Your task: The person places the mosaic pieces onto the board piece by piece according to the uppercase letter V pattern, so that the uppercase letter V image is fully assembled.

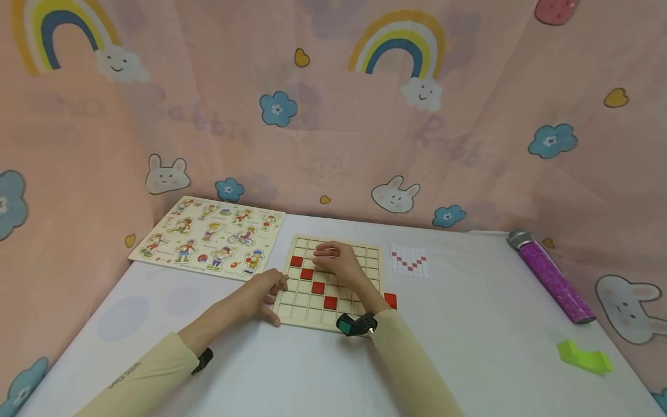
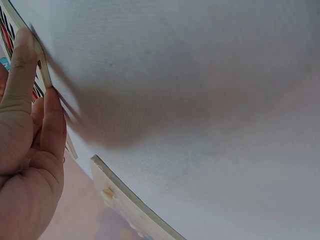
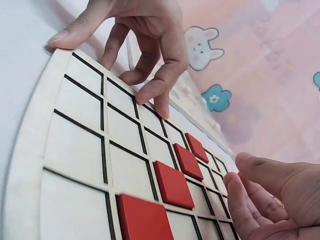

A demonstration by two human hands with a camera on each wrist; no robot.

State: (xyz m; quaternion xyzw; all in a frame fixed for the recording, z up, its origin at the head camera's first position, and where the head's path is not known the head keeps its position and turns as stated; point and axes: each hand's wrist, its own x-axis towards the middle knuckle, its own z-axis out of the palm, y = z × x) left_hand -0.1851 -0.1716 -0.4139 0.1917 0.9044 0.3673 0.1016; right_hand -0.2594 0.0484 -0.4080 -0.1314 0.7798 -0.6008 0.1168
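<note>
A square wooden grid board (image 1: 305,300) lies on the white table. Several red square tiles (image 1: 330,303) sit in its cells in a diagonal line. My left hand (image 1: 259,295) holds the board at its left edge, bent fingertips along that side and the thumb at the near corner. My right hand (image 1: 341,263) hovers over the board's far half with loosely bent fingers. In the right wrist view, nothing shows between the right thumb and fingers (image 3: 250,197). Another red tile (image 1: 390,300) shows at the board's right edge, partly hidden by the right forearm.
Right of the board lies a small card (image 1: 410,261) printed with a red V pattern. A picture puzzle board (image 1: 208,237) is at the back left. On the right are a purple glittery microphone (image 1: 554,281) and a bright green block (image 1: 585,357). A pink patterned cloth (image 1: 323,145) hangs behind.
</note>
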